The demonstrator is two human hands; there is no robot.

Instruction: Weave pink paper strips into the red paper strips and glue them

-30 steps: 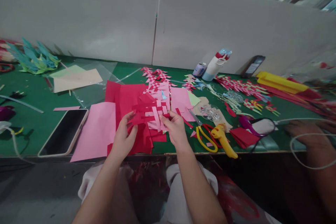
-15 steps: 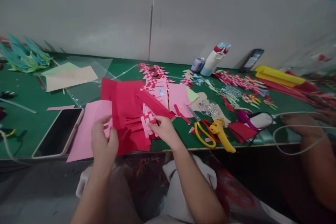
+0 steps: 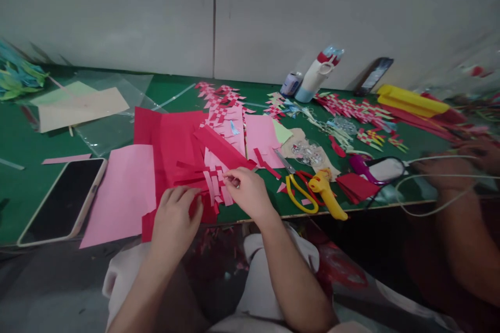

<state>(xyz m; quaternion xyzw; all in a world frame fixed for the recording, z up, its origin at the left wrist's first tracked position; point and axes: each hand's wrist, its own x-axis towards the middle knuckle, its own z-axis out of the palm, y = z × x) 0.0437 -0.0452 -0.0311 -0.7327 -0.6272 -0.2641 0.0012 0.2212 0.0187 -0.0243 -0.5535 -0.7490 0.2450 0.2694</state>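
My right hand [image 3: 250, 195] pinches the right edge of a small woven piece of pink and red paper strips [image 3: 214, 186]. My left hand [image 3: 176, 219] rests over the red paper sheets [image 3: 177, 138], thumb and fingers apart, close to the loose red strips left of the woven piece. Whether its fingertips touch a strip is hard to see. A folded red paper band [image 3: 223, 146] lies slanted just above the woven piece. Pink sheets [image 3: 125, 187] spread out left of the red paper, with another pink sheet [image 3: 261, 134] to its right.
A phone [image 3: 62, 203] lies at the left edge. To the right are yellow-handled scissors [image 3: 300, 195], a yellow glue gun [image 3: 330, 195] and a bag of gems [image 3: 307, 152]. A bottle [image 3: 318, 75], a can [image 3: 291, 84] and finished woven strips [image 3: 351, 112] stand behind. A co-worker's arm [image 3: 457, 192] is at right.
My left hand has moved right, from the pink sheet onto the red paper beside the woven piece. My right hand keeps its pinch. The view has shifted slightly.
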